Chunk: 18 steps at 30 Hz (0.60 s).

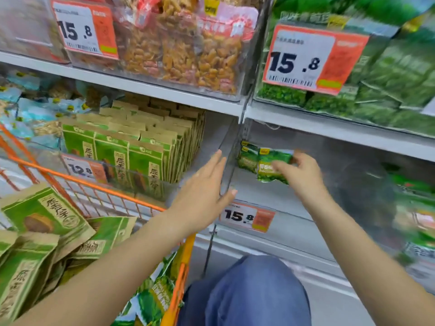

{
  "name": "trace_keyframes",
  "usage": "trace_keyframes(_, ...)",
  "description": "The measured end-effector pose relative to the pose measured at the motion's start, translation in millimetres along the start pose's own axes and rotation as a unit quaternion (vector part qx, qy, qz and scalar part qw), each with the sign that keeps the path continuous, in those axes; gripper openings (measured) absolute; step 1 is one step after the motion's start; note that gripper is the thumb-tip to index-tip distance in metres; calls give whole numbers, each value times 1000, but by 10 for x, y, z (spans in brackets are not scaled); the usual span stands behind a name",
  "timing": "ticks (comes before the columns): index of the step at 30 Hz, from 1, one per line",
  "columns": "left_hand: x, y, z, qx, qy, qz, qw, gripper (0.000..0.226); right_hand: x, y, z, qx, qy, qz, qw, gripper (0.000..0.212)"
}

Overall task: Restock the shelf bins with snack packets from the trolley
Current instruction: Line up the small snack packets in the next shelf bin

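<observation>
My right hand [297, 171] grips a small green snack packet [270, 169] inside a clear shelf bin [353, 175] on the middle shelf. A second green packet [247, 157] stands just behind it at the bin's left end. With its fingers straight, my left hand [204, 189] rests against the clear divider wall [227, 161] at the bin's left side, holding nothing. The orange trolley [101, 187] at lower left holds green-and-brown seed packets [44, 220] and some green snack packets [150, 300].
The neighbouring bin on the left is filled with upright green-and-brown packets [131, 151]. Upper-shelf bins hold orange snacks [183, 50] and green packets [388, 78], with 15.8 price tags [313, 60]. More green packets [419, 208] lie blurred at right. My knee [249, 292] is below.
</observation>
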State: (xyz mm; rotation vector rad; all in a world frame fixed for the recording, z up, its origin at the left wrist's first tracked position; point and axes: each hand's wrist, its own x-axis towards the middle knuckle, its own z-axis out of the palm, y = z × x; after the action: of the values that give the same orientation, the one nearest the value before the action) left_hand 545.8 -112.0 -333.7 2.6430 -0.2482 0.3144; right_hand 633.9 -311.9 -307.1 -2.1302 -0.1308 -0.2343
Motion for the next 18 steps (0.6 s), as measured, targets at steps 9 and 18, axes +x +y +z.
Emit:
trace_keyframes(9, -38, -81, 87, -17, 18, 18, 1000, 66, 948, 211, 559, -96, -121, 114, 981, 53)
trace_keyframes(18, -42, -103, 135, -8, 34, 30, 999, 65, 933, 474, 789, -166, -94, 170, 967, 51)
